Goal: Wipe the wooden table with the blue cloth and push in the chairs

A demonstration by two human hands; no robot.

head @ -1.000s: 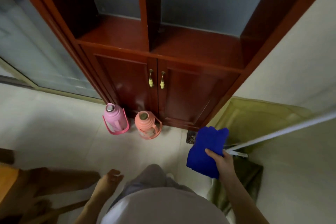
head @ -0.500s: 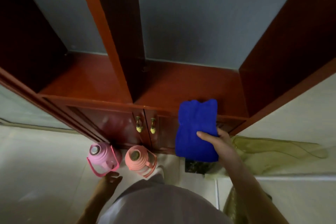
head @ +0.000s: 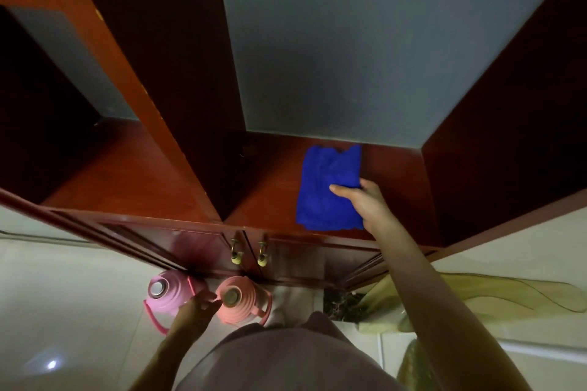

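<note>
The folded blue cloth lies over the right open shelf of a red-brown wooden cabinet. My right hand reaches in from the lower right and holds the cloth's right edge, thumb on top and fingers beneath. My left hand hangs low by my side with loosely curled fingers and holds nothing. The wooden table and the chairs are out of view.
A pink thermos and a salmon thermos stand on the pale tiled floor against the cabinet doors, whose two brass handles sit above them. An olive-yellow fabric lies on the floor at the right.
My view has closed in on the cabinet. My right hand carried the blue cloth up from near the floor and forward onto the right shelf. My left hand stayed low.
</note>
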